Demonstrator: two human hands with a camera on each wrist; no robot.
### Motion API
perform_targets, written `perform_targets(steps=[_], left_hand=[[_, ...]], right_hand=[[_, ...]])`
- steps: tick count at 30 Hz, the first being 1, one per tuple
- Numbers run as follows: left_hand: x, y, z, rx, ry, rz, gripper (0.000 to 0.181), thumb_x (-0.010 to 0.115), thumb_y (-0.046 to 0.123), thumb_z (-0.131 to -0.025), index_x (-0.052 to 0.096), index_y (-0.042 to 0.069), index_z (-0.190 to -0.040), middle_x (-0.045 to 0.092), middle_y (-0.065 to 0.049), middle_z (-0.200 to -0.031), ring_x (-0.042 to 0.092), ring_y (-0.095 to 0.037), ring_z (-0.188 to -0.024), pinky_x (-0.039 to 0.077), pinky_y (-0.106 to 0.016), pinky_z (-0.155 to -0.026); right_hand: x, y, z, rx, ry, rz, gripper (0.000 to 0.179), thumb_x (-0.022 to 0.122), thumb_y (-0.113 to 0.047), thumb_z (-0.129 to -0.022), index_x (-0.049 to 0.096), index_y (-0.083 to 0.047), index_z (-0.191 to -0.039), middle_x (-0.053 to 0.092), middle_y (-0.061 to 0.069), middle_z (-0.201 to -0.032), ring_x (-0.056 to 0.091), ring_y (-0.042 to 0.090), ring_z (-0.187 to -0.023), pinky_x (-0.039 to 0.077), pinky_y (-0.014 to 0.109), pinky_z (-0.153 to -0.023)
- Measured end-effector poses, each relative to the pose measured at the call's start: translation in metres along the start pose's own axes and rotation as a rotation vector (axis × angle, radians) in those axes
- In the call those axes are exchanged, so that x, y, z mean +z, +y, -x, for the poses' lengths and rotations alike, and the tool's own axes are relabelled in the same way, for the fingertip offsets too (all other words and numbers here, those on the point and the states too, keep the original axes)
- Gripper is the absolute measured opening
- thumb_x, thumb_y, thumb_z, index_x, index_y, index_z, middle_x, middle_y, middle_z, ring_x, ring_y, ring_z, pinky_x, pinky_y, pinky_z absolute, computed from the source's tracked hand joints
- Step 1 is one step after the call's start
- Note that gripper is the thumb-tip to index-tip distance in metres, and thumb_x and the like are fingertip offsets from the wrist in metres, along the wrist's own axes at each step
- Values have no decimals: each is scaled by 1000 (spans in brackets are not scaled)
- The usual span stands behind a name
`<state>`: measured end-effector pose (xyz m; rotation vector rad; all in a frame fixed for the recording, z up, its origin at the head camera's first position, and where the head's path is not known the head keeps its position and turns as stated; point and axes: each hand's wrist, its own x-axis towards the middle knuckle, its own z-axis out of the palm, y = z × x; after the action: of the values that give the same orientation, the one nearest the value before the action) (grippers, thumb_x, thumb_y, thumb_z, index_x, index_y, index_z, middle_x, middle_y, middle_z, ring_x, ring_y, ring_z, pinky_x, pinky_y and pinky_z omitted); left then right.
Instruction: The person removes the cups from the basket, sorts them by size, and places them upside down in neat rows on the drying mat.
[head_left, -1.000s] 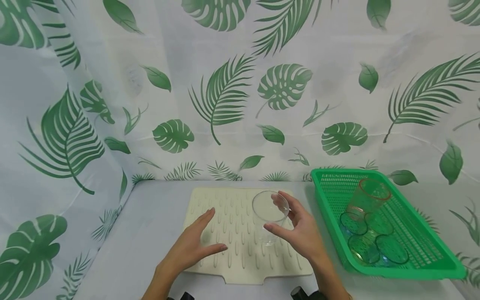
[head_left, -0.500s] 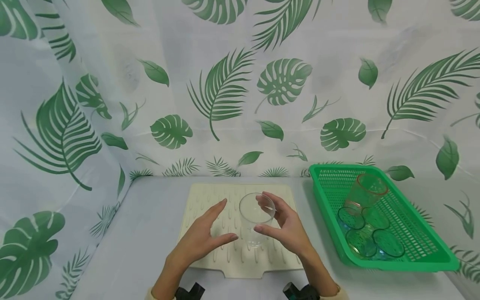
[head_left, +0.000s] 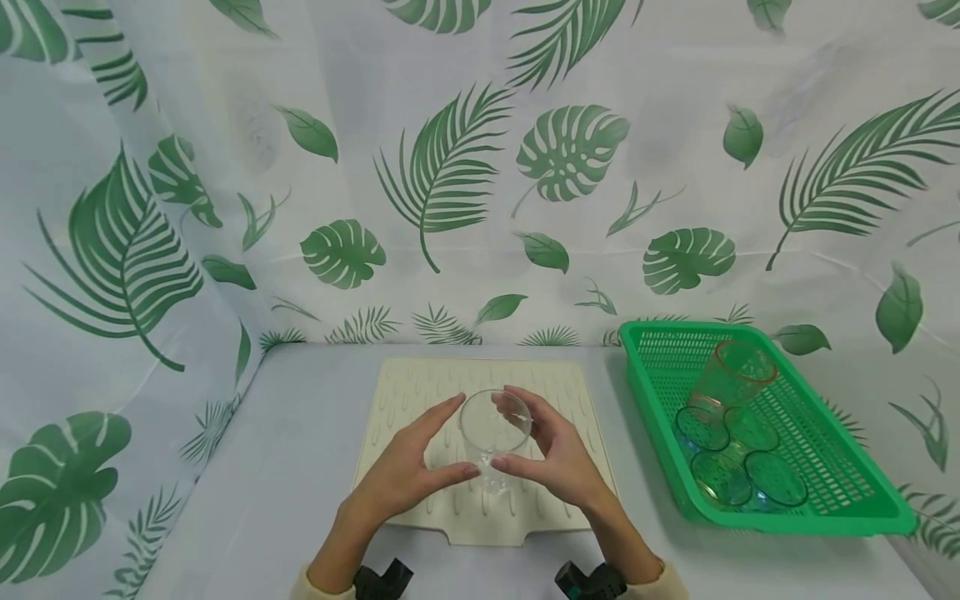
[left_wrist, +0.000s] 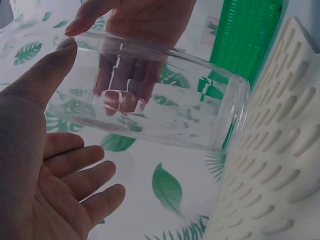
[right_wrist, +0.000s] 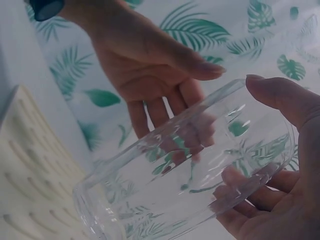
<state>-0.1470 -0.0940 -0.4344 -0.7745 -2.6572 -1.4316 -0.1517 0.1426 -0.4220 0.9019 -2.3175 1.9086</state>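
Observation:
My right hand [head_left: 558, 462] holds a clear drinking glass [head_left: 491, 433] upright over the cream ribbed mat [head_left: 420, 392], thumb on the near side and fingers round the far side. In the right wrist view its thumb and fingertips press the wall of the glass [right_wrist: 175, 170] near the rim. My left hand [head_left: 405, 467] is at the other side of the glass, fingers spread and thumb pointing at it. From the left wrist, the left thumb tip sits right at the rim while the other fingers lie apart from the glass wall [left_wrist: 170, 120]. The glass looks see-through and hollow.
At the right stands a green plastic basket [head_left: 825, 523] holding a red-rimmed glass [head_left: 731, 379] and several dark-rimmed glasses [head_left: 776, 479]. A white cloth covers the table [head_left: 285, 433]. Behind hangs a leaf-patterned curtain [head_left: 465, 275].
The right hand has carried the glass left, from the mat's right part to its middle. My left hand has moved slightly right, so the two hands are closer together.

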Motion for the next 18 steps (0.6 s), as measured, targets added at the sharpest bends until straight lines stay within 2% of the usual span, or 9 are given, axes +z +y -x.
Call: perform_targets(steps=[6,10,18], left_hand=[[3,1,-1,15,-17,37,81,68,52,-79,27,35,-147,30,20,-149,32,-11,-140,37,-50,-110],[4,0,0,28,-14,40,82,68,54,-78,29,32,-147,31,18,-149,37,-15,-138,41,-50,-107],[3,0,1,59,-20,55,82,70,49,-78,25,39,-145,33,11,-151,37,-17,-138,42,-50,-105]], right_hand=[[4,1,-1,-11,-22,8,75,74,-8,-79,36,-15,-143,47,10,-141,43,25,-134,38,20,-109],[6,2,-1,-13,-34,19,76,75,-8,-78,36,-18,-143,47,8,-140,44,22,-133,37,19,-109],[8,2,0,-10,-99,-26,77,74,-7,-78,34,-13,-144,48,12,-141,46,23,-132,40,21,-108]])
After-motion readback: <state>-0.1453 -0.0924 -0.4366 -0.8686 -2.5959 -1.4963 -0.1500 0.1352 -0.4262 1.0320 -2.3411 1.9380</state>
